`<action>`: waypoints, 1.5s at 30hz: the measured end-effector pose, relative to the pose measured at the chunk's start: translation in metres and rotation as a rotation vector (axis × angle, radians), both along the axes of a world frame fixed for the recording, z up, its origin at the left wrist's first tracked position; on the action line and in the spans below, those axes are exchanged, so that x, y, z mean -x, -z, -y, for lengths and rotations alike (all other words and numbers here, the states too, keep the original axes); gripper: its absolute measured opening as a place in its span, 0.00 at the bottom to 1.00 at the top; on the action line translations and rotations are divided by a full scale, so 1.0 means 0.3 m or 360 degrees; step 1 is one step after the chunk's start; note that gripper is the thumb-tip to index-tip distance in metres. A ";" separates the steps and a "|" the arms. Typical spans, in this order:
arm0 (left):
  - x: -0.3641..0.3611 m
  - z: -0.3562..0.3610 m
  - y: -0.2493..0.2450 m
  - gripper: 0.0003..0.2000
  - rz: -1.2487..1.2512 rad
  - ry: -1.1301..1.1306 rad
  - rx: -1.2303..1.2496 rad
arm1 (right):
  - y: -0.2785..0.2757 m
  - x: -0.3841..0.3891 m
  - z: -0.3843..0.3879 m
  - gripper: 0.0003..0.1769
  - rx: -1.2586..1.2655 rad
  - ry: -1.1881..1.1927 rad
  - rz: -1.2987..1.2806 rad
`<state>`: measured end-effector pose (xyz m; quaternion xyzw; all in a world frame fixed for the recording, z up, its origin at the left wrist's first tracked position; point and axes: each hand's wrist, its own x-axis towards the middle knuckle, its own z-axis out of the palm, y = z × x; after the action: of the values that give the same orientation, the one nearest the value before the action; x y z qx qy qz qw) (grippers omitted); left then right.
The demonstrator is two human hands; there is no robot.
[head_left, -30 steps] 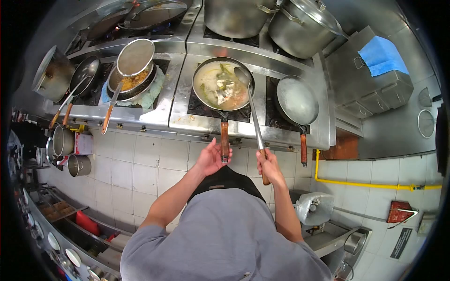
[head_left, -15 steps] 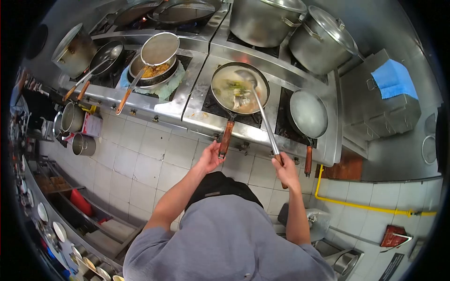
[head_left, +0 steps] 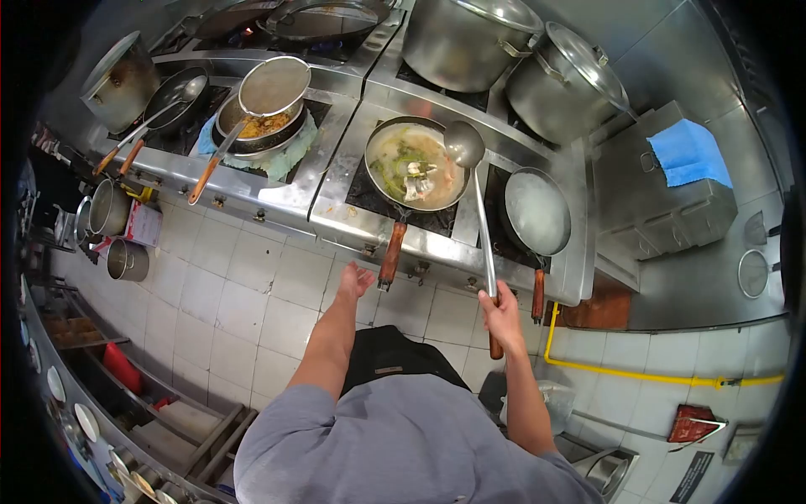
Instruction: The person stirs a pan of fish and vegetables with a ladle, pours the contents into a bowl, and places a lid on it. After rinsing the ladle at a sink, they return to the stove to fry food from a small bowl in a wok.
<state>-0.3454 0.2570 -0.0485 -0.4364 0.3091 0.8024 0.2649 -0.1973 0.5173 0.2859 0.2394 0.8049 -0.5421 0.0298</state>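
The right hand (head_left: 501,311) is wrapped around the brown end of a long ladle (head_left: 484,223). The ladle's round bowl (head_left: 463,144) is over the back right edge of a pan (head_left: 368,164). It is hard to tell if the bowl touches the pan's edge. The pan sits on a shiny metal stove (head_left: 445,246). Inside is a pale soup (head_left: 390,176) with green bits and white lumps.

The pan's wooden handle (head_left: 392,256) sticks out toward the person. The left hand (head_left: 358,279) is near it, on its left side, but does not touch it. This hand is loose and spread, and holds nothing.

To the right of the soup pan is another pan (head_left: 506,210) with something cloudy and pale in it. On the left, a round sieve (head_left: 274,86) leans over a dark pan of orange-brown food (head_left: 264,124). Two big pots stand at the back, one (head_left: 462,50) beside the other (head_left: 558,101). A blue cloth (head_left: 690,153) hangs over a metal box.
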 end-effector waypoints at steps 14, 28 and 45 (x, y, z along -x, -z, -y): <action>0.069 -0.063 0.048 0.19 -0.0139 0.0072 -0.0037 | 0.091 -0.008 -0.120 0.12 -0.0691 -0.0018 -0.0192; -0.072 0.130 -0.092 0.16 -0.0616 0.0913 0.0614 | -0.072 0.317 -0.106 0.19 -0.1411 -0.0230 0.0004; -0.999 0.920 0.110 0.05 -0.0029 0.1637 0.1299 | -0.700 0.161 -0.260 0.13 -0.0641 -0.0629 -0.0145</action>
<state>-0.0458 -0.0189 -0.0815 -0.2916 0.7601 0.3954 0.4253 -0.2456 0.5953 0.4960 0.0545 0.9279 -0.3652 0.0505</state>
